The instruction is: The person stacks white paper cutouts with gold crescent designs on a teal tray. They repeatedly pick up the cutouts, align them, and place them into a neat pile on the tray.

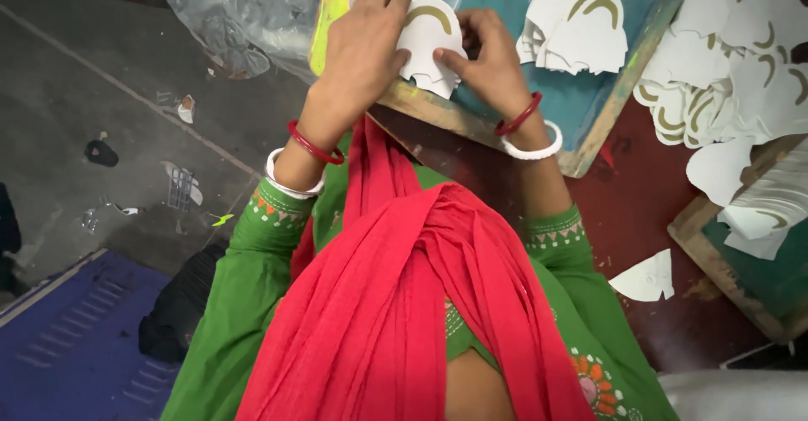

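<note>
Both hands pinch one white paper cutout point(431, 46) with a gold arc: the left hand point(364, 50) grips its left edge, the right hand point(488, 59) its lower right, above the teal wooden-framed board point(581, 105).

Grey concrete floor point(101, 67), littered scraps; dark red floor point(640, 194) right; blue mat point(67, 345) lower left.

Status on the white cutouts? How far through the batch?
Looks done: a pile of white cutouts with gold arcs lies on the teal board, and a bigger heap sits to the right. In hand: left hand and right hand both pinch one cutout at the board's edge. Left: a yellow-edged sheet under the left hand; how much remains cannot be told.
</note>
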